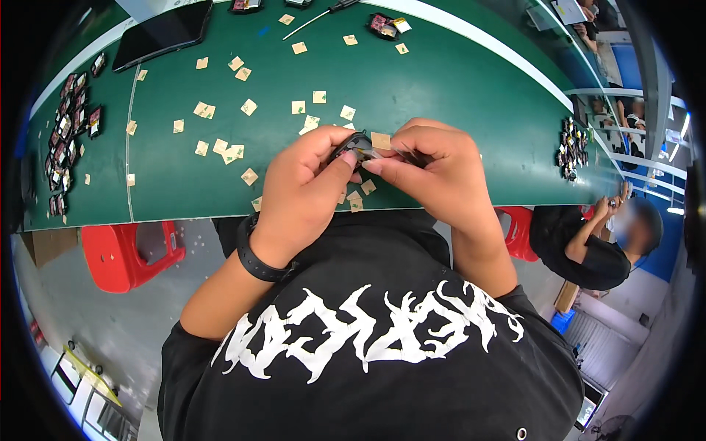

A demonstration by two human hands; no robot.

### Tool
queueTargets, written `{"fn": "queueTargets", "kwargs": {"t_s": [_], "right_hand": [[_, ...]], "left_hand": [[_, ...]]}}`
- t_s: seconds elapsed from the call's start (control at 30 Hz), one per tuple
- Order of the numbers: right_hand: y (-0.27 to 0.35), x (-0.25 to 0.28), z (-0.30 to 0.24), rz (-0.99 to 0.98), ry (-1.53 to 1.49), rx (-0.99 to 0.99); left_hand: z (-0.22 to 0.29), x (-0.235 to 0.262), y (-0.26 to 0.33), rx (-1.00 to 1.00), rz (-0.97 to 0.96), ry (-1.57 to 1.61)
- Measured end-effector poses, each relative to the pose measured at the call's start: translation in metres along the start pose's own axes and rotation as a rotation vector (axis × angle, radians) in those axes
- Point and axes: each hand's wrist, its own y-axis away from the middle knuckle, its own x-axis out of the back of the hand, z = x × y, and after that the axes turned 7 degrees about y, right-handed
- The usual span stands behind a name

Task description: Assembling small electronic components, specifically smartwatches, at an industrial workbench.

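Observation:
My left hand [312, 173] is closed around a small black plastic housing [359, 141], its thumb pressed on top. From the other side my right hand [437, 162] meets it, thumb and forefinger pinched together at the housing's edge. Something thin and dark shows within the right hand's fingers, too covered to name. A tan paper square [380, 140] shows between the two hands; whether it lies on the table or is held I cannot tell. Several similar pale squares [232, 153] are scattered over the green table [419, 81] around my hands.
Small black electronic units [66, 132] crowd the table's left end, with another cluster [571, 149] at the right. A black tablet-like slab [163, 35], a screwdriver [316, 16] and an opened unit [388, 26] lie along the far edge. Red stools [121, 253] stand below; a co-worker [588, 242] sits right.

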Motion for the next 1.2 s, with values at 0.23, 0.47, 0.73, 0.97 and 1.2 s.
{"fn": "queueTargets", "kwargs": {"t_s": [0.23, 0.47, 0.73, 0.97, 1.2], "right_hand": [[-0.002, -0.002, -0.009, -0.031, 0.026, -0.018], [-0.004, -0.011, -0.001, 0.012, 0.053, 0.053], [-0.016, -0.013, 0.009, -0.011, -0.131, -0.194], [-0.033, -0.009, 0.021, -0.123, -0.276, -0.29], [-0.038, -0.008, 0.027, -0.279, -0.368, -0.285]], "left_hand": [[0.0, -0.001, -0.001, -0.047, -0.011, 0.11], [0.003, -0.001, 0.001, -0.039, -0.021, 0.031], [-0.004, 0.004, 0.003, -0.1, -0.04, 0.028], [-0.004, 0.006, 0.001, -0.043, -0.055, -0.013], [-0.002, 0.009, 0.001, -0.009, -0.102, -0.084]]}}
